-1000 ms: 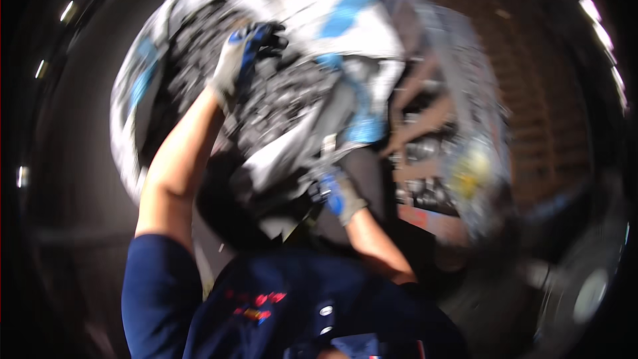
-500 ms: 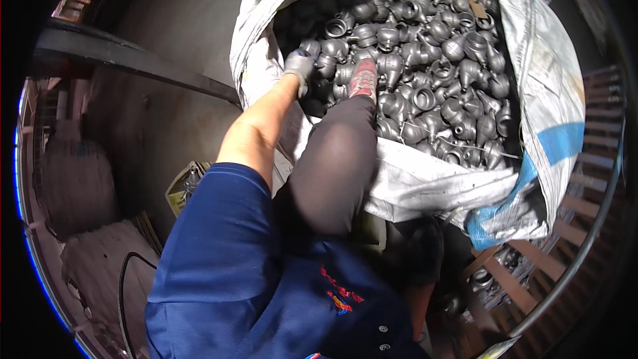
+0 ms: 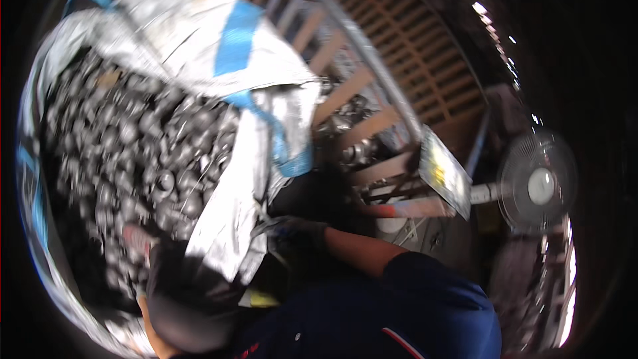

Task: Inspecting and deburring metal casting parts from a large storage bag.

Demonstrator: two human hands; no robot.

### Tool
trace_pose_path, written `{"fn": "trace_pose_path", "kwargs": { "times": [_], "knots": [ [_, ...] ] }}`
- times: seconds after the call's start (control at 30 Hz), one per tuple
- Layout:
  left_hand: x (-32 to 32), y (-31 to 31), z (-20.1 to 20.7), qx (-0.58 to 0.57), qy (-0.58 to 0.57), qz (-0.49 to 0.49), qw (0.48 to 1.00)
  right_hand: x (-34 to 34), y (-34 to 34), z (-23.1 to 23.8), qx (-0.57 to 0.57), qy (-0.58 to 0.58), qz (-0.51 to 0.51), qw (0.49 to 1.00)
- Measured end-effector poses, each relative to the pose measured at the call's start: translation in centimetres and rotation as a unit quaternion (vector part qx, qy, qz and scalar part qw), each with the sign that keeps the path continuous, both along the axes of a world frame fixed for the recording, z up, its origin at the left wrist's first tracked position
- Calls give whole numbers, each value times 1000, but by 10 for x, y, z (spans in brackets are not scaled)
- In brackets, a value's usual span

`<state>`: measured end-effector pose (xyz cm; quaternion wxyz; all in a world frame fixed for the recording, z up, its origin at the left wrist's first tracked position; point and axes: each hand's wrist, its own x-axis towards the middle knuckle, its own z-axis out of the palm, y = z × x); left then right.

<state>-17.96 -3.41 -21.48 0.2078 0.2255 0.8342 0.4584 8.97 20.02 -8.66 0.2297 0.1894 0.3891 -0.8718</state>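
Observation:
A big white woven bag [image 3: 179, 26] with blue bands lies on the left, filled with dark grey metal fittings [image 3: 126, 133], rounded and hollow-necked. My right hand [image 3: 292, 229], in a grey glove, reaches from the right to the bag's near edge, in shadow. Blur and darkness hide whether its fingers grip the cloth. At the lower left my left hand [image 3: 140, 290] is down among the fittings, small and smeared, its fingers not readable. My leg extends over the bag's edge, and a red shoe [image 3: 138, 238] rests on the fittings.
A slatted brown crate [image 3: 345, 96] with a metal rail [image 3: 372, 56] stands beyond the bag, more metal parts inside. A card in a clear sleeve [image 3: 444, 169] hangs at the rail's end. To the right is a round fan [image 3: 539, 186].
The view has swung to the right, so the bag now sits on the left and the crate and fan show. My right hand has come into sight by the bag's edge; my left stays in the bag.

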Motion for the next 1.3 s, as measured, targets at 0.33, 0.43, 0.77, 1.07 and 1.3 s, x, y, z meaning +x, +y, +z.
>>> {"fn": "trace_pose_path", "kwargs": {
  "times": [0.33,0.43,0.77,1.07,1.3],
  "knots": [
    [-10,-104,8,72,-17,129,989,14,-8,21,8,-14,-20,1000],
    [-13,-147,23,70,-33,187,979,15,-8,18,54,-11,-39,998],
    [-55,-192,131,58,106,136,983,4,-15,15,74,11,-74,994],
    [52,-10,301,242,-103,-6,965,-49,-64,61,152,239,-337,898],
    [98,23,285,192,-78,-56,977,-65,-64,104,122,236,-285,921]
  ]
}}
